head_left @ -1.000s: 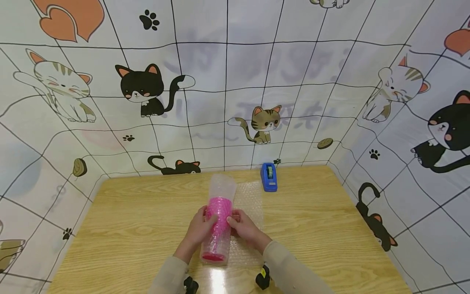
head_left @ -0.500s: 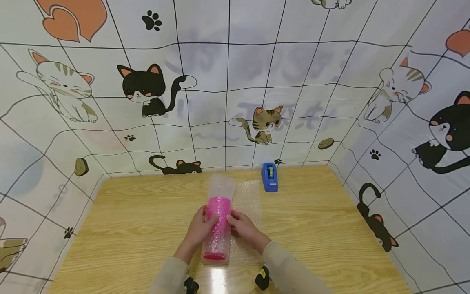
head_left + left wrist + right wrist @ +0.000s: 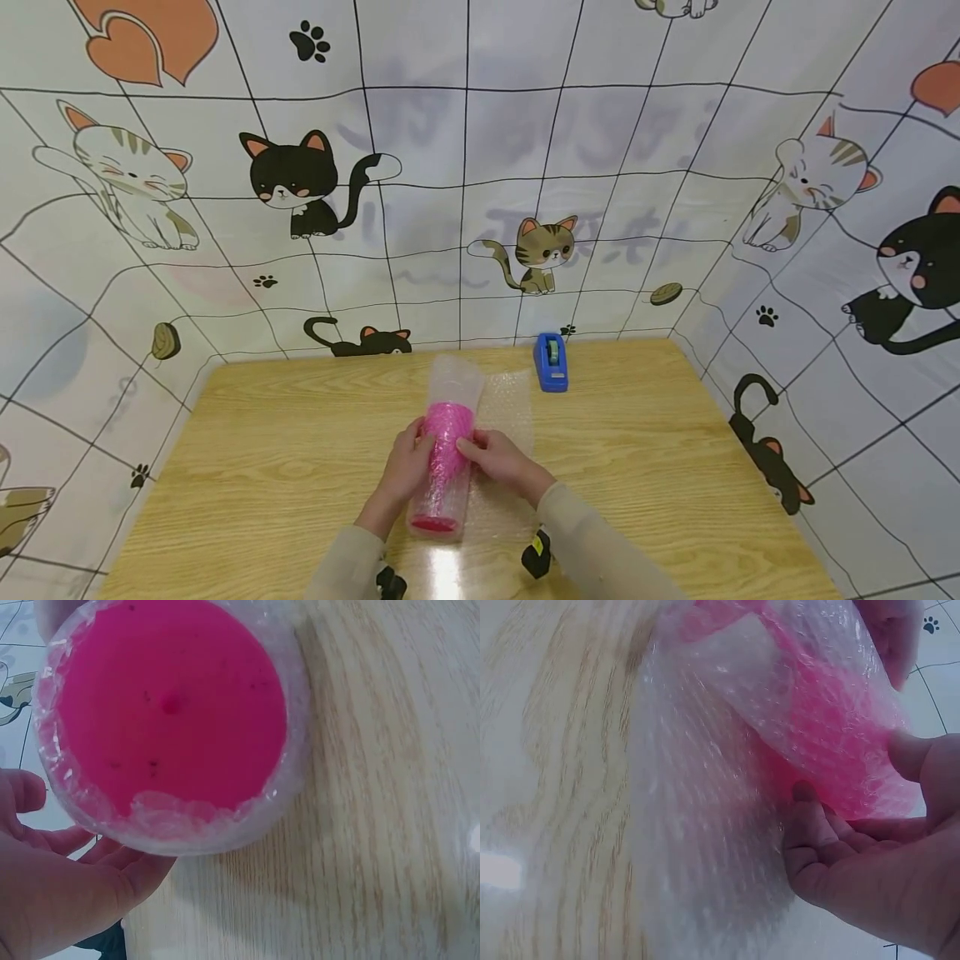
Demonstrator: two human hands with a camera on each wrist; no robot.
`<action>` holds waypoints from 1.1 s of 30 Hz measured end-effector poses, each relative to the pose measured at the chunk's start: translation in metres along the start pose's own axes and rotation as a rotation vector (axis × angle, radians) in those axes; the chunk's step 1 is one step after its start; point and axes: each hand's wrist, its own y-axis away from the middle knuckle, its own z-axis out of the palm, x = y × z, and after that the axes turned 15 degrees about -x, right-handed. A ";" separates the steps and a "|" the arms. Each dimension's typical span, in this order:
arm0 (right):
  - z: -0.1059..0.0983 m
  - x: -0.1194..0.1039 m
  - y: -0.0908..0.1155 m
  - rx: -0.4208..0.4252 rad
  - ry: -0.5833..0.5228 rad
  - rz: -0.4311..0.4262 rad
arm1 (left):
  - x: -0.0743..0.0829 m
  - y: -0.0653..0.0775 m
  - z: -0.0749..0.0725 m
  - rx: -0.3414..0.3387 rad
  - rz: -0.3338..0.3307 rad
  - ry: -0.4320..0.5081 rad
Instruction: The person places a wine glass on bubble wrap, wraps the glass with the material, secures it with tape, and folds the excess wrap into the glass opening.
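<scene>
A pink cylinder (image 3: 452, 429) lies rolled in clear bubble wrap (image 3: 504, 408), its loose part spread on the table to the right. An empty sleeve of wrap reaches past the cylinder's far end. My left hand (image 3: 405, 467) grips the roll's left side, thumb near the top. On the other side my right hand (image 3: 506, 460) holds the roll, thumb on top and fingers curled beneath. The left wrist view shows the cylinder's round pink end (image 3: 172, 712) ringed by wrap. In the right wrist view, the fingers (image 3: 817, 832) are under the wrapped pink surface.
A blue tape dispenser (image 3: 552, 362) stands at the back of the wooden table (image 3: 300, 450), right of the roll. A cat-print cloth (image 3: 420, 167) hangs behind and along both sides. Each wrist wears a black device (image 3: 537, 562).
The roll's near end has shifted slightly left and its far end slightly right. My right thumb has moved a little left over the top. The tape dispenser stays put.
</scene>
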 end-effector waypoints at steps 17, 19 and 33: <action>0.002 -0.003 0.001 0.027 -0.092 -0.009 | -0.005 0.000 -0.004 -0.020 0.033 0.039; 0.003 -0.002 0.000 0.032 -0.099 -0.007 | -0.005 0.000 -0.004 -0.020 0.024 0.038; 0.000 -0.004 0.000 0.062 -0.123 0.039 | -0.001 -0.001 -0.004 -0.004 -0.055 0.007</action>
